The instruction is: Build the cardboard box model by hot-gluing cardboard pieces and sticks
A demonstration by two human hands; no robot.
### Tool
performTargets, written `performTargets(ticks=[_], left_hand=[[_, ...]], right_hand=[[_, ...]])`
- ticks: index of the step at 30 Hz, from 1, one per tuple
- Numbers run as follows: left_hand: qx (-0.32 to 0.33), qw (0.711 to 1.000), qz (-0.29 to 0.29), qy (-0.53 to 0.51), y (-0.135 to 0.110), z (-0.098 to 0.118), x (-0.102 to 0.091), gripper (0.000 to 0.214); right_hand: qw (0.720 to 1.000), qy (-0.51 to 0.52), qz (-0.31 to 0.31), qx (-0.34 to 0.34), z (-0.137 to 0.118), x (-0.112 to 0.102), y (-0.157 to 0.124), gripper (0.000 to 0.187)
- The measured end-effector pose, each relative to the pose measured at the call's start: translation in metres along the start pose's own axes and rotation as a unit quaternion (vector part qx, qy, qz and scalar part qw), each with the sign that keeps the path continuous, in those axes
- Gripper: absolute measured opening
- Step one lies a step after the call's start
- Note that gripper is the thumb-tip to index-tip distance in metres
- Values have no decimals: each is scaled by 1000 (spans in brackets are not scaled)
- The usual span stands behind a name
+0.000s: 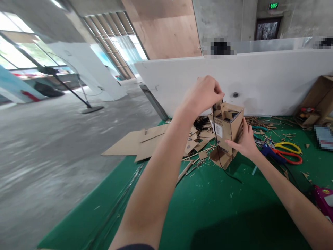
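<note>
Green table (208,215), flat cardboard sheets (135,144), cardboard scraps (197,139), yellow and red pliers (288,151), open box (316,102), white partition (260,80)

A green exit sign (273,5) is seen lit above the far door, its letters too small to be read. A white printed label (219,130) is stuck on the cardboard box (229,126), illegible.

With the box (227,133) in front of me on the table (208,215), flat cardboard sheets (140,142) lie to its left, scraps (197,139) just beside it, scissors (288,152) to its right, and a wall panel (260,83) stands behind it.
</note>
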State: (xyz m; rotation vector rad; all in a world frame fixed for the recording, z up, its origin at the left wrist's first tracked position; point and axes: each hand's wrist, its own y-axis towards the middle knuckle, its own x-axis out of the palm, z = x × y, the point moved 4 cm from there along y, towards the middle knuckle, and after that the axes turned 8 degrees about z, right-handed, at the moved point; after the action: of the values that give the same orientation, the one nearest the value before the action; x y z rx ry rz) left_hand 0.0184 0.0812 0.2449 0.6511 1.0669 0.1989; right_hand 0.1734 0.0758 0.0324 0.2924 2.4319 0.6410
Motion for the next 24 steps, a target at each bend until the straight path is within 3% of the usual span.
performTargets(ticks=[10, 17, 24], left_hand=[[31, 999, -10, -7, 10, 8, 4, 12], [-4, 999, 21, -30, 4, -8, -13, 12], [13, 998, 31, -47, -4, -13, -23, 9]], right_hand=[[1000, 0, -14, 19, -1, -1, 0, 125], [1000, -5, -1, 0, 1, 0, 0, 124], [999, -13, -32, 22, 1, -1, -1, 125]])
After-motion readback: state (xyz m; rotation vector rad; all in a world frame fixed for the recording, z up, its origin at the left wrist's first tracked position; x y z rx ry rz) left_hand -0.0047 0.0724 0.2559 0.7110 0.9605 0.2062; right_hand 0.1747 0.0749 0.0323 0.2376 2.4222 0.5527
